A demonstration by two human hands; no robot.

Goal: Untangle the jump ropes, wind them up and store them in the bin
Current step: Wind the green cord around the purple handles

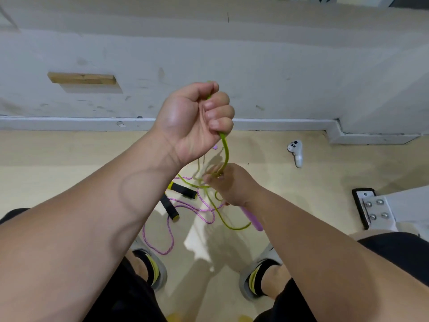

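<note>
Green rope (225,149) runs between both hands' curled fingers (219,112)

The green rope (226,152) hangs from the fisted left hand (195,119) to the pinching right hand (228,184). Below both, the pink rope (165,253) lies looped and tangled with it on the floor.

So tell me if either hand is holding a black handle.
No: both black handles lie on the floor, while the left hand and the right hand hold the green rope.
</note>
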